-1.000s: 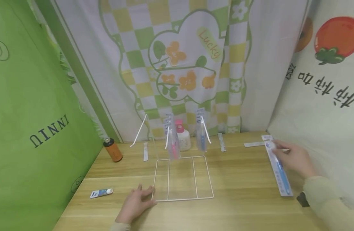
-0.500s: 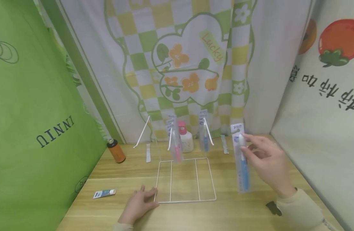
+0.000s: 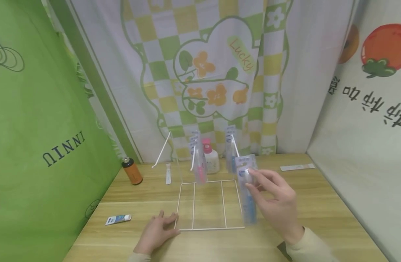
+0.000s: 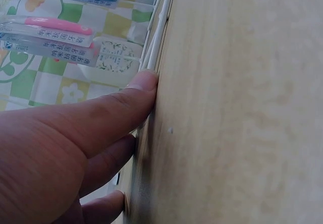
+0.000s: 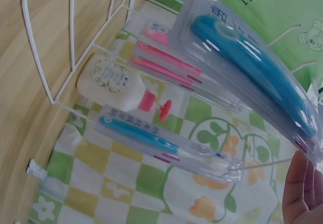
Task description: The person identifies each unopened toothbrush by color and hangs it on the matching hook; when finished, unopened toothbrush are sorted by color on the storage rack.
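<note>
In the head view my right hand (image 3: 276,203) pinches a blue toothbrush in a clear blister pack (image 3: 247,196) near its upper end, upright at the right front of the white wire display rack (image 3: 210,228). That pack shows large in the right wrist view, its blue handle (image 5: 257,72) toward the camera. My left hand (image 3: 157,233) rests at the rack's front left corner, thumb (image 4: 144,80) on the wire and fingers spread. Pink packed toothbrushes (image 3: 200,167) hang on the middle hook, a blue packed toothbrush (image 5: 146,135) on the right hook. The left hook (image 3: 162,150) is bare.
Behind the rack stands a white bottle with a pink pump (image 3: 211,160). An orange bottle with a black cap (image 3: 132,171) stands at the back left, a small tube (image 3: 118,219) nearer the front. Pale strips (image 3: 168,174) lie on the wooden table; fabric hangs on three sides.
My right hand has carried the blue packed toothbrush from the table's right side leftward to the rack's right front. The left hand stays at the rack's corner.
</note>
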Motion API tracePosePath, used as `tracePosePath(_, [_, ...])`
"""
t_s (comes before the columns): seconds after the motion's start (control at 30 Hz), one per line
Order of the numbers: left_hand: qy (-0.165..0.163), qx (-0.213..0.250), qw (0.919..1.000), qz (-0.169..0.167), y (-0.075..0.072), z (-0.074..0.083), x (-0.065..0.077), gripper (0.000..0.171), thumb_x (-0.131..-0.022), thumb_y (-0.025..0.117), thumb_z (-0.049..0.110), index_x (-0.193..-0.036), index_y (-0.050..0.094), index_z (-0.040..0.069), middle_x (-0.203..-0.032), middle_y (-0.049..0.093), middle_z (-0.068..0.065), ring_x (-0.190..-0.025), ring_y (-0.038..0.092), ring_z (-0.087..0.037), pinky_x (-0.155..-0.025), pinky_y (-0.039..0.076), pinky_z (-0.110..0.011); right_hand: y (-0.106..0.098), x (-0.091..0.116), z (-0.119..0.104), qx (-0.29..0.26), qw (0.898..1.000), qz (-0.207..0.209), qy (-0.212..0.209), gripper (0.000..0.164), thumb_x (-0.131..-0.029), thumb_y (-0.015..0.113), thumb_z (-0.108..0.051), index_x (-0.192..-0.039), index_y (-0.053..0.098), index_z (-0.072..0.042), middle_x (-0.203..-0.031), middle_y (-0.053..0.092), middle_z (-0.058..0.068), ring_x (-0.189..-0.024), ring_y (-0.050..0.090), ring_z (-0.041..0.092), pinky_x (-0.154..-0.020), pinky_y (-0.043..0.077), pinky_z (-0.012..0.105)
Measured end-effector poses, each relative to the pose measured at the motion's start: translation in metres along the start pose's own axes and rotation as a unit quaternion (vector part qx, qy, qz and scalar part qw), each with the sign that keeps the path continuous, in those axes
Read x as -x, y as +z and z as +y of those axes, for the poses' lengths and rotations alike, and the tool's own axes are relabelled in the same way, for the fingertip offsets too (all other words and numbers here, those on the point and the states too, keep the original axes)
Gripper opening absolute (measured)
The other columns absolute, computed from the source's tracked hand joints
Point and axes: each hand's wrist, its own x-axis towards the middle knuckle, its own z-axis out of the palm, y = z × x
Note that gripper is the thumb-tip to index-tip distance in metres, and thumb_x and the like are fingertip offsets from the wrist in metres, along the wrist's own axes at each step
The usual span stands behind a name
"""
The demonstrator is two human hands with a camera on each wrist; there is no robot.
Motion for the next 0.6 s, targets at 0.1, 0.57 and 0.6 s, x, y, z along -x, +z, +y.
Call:
tracePosePath(0.1, [-0.003, 0.002, 1.0, -0.002, 0.0, 0.0, -0.001, 0.063, -0.088, 0.087, 0.045, -0.141, 0.072, 0.015, -0.145, 0.068, -0.007, -0.147, 0.04, -0.059, -0.12, 0.02, -0.08, 0.006, 0.005, 0.006, 0.009, 1.0, 0.004, 0.015, 0.036, -0.097, 0.081, -0.02, -0.118, 0.077, 0.009, -0.104, 0.073, 0.023, -0.078, 0.069, 0.015, -0.07, 0.061, 0.015])
tracePosePath(0.57, [-0.003, 0.0, 1.0, -0.003, 0.001, -0.002, -0.001, 0.064, -0.087, 0.087, 0.045, -0.142, 0.071, 0.015, -0.147, 0.067, -0.008, -0.147, 0.04, -0.06, -0.12, 0.02, -0.08, 0.038, 0.007, 0.054, 0.064, 0.996, -0.008, 0.055, 0.05, -0.079, 0.088, 0.012, -0.126, 0.077, 0.0, -0.111, 0.074, 0.017, -0.079, 0.075, 0.029, -0.067, 0.065, 0.024])
tracePosePath(0.6, [-0.003, 0.0, 1.0, -0.003, 0.001, -0.002, -0.002, 0.064, -0.087, 0.087, 0.045, -0.142, 0.071, 0.015, -0.147, 0.067, -0.008, -0.147, 0.04, -0.059, -0.12, 0.02, -0.08, 0.041, 0.006, 0.059, 0.064, 0.997, -0.005, 0.053, 0.05, -0.079, 0.089, 0.012, -0.126, 0.077, 0.0, -0.111, 0.074, 0.018, -0.08, 0.075, 0.03, -0.066, 0.065, 0.025])
